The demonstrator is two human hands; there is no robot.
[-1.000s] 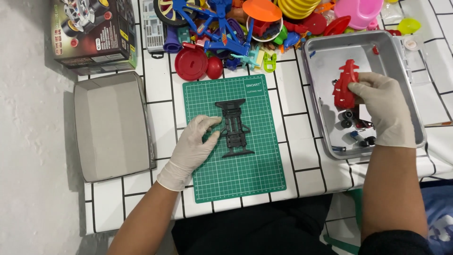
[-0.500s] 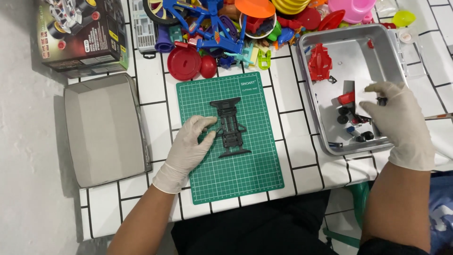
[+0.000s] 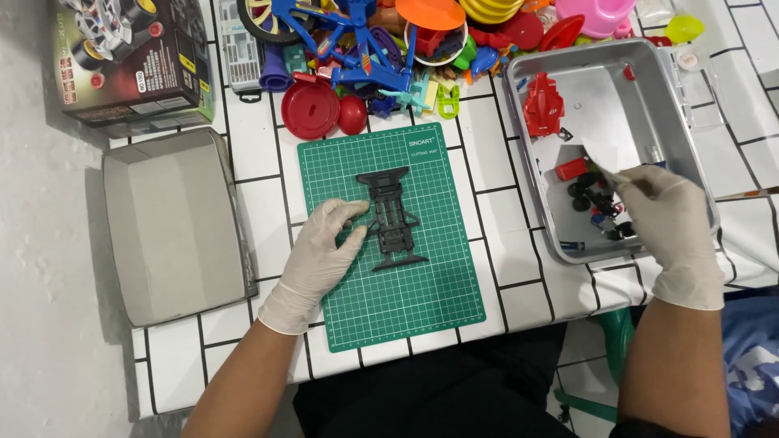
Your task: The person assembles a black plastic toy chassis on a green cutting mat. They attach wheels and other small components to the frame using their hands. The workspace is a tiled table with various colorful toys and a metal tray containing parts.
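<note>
While the gloved left hand (image 3: 320, 251) rests loose-fingered against it, the flat black toy-car chassis (image 3: 391, 217) lies mid cutting mat (image 3: 406, 312); right hand (image 3: 667, 217), grip unclear, reaches into the metal tray (image 3: 649, 81).

White desk (image 3: 251, 203) with a black grid-line pattern, like tiles. Pale grey floor (image 3: 49, 324) on the left of it, smooth and matte. Green stool leg (image 3: 617, 341) shows under the desk's near right edge. Lighting is even and diffuse from above, soft shadows only. No walls or windows in view.
</note>
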